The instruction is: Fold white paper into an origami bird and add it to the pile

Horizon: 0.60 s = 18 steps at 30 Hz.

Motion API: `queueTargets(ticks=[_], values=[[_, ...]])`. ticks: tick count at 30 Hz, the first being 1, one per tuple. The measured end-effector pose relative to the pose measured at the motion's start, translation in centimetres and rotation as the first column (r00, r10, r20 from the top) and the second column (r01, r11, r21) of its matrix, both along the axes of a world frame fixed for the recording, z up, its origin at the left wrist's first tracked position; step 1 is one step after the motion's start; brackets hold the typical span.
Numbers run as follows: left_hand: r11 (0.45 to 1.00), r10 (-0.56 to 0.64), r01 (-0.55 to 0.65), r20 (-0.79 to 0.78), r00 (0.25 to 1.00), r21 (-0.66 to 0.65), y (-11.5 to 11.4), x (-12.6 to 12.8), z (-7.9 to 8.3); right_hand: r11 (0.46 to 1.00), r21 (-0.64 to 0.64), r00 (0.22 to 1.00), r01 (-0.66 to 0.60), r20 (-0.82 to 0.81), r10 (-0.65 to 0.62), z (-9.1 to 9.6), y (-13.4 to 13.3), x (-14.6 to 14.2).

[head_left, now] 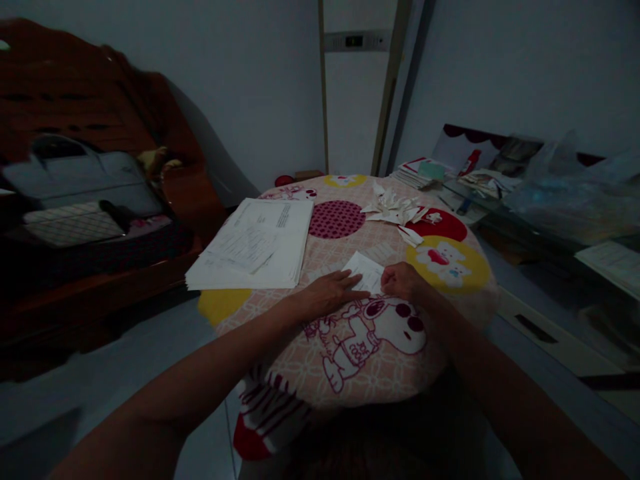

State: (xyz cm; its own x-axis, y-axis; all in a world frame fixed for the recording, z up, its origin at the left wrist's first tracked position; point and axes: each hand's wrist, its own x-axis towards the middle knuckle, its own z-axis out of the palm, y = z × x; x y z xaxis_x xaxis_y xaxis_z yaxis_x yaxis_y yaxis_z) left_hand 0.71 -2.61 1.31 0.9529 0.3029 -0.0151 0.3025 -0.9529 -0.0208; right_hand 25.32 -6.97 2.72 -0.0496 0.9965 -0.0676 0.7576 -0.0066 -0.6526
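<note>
A small white sheet of paper (364, 269) lies on the round table, which is covered by a pink cartoon-dog cloth (350, 373). My left hand (330, 291) lies flat on the sheet's near-left part, fingers stretched out. My right hand (401, 280) is closed in a loose fist, pressing the sheet's right edge. A heap of folded white paper pieces (396, 210) sits farther back on the table, apart from both hands.
A thick stack of printed sheets (257, 243) covers the table's left part. A wooden bench with a grey bag (80, 180) stands at the left. A cluttered glass side table (505, 187) with books and plastic bags is at the right. A white appliance (355, 87) stands behind.
</note>
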Motion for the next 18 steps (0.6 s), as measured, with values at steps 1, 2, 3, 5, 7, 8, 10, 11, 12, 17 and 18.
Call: queueTargets(ticks=[1,2,3,5,7,8,10,11,12,17,18], values=[[1.0,0.006,-0.006,0.005,1.0,-0.002,-0.1,-0.4,0.0,1.0,-0.001,1.0,0.003,-0.003,-0.003,0.0,0.0,0.1],[1.0,0.009,-0.009,0.011,1.0,-0.005,-0.2,-0.9,-0.1,1.0,-0.002,1.0,0.003,-0.008,-0.003,-0.1,-0.1,0.2],[1.0,0.013,-0.013,0.017,1.0,-0.008,-0.3,-1.3,-0.2,1.0,-0.002,1.0,0.002,-0.012,-0.002,-0.2,-0.1,0.3],[1.0,0.013,-0.013,0.024,1.0,-0.012,-0.5,-2.3,-0.2,1.0,-0.006,1.0,-0.005,-0.019,0.005,-0.5,0.0,0.5],[1.0,0.005,-0.004,0.028,1.0,-0.012,-0.8,-3.2,0.0,1.0,-0.01,1.0,-0.01,-0.026,0.01,-0.9,0.1,0.7],[1.0,-0.002,0.002,0.029,1.0,-0.011,-0.9,-3.7,0.1,1.0,-0.011,0.999,-0.012,-0.031,0.011,-1.0,0.1,0.7],[1.0,-0.013,0.013,0.027,1.0,-0.01,-1.2,-4.5,0.4,1.0,-0.013,0.999,-0.017,-0.043,0.016,-1.2,0.2,0.8],[1.0,-0.011,0.011,0.023,1.0,-0.011,-1.4,-4.9,0.5,1.0,-0.011,0.999,-0.019,-0.048,0.019,-1.1,0.1,0.8],[1.0,-0.007,0.007,0.021,1.0,-0.013,-1.5,-5.4,0.6,1.0,-0.009,0.998,-0.021,-0.054,0.02,-1.0,0.1,0.8],[0.997,0.059,-0.057,0.027,0.998,-0.056,-2.1,-7.6,0.9,1.0,-0.019,0.997,-0.009,-0.077,0.008,-0.6,-0.2,0.6],[0.995,0.069,-0.066,0.028,0.997,-0.073,-2.3,-8.0,1.2,1.0,-0.021,0.997,-0.007,-0.073,0.005,-0.7,-0.2,0.6]])
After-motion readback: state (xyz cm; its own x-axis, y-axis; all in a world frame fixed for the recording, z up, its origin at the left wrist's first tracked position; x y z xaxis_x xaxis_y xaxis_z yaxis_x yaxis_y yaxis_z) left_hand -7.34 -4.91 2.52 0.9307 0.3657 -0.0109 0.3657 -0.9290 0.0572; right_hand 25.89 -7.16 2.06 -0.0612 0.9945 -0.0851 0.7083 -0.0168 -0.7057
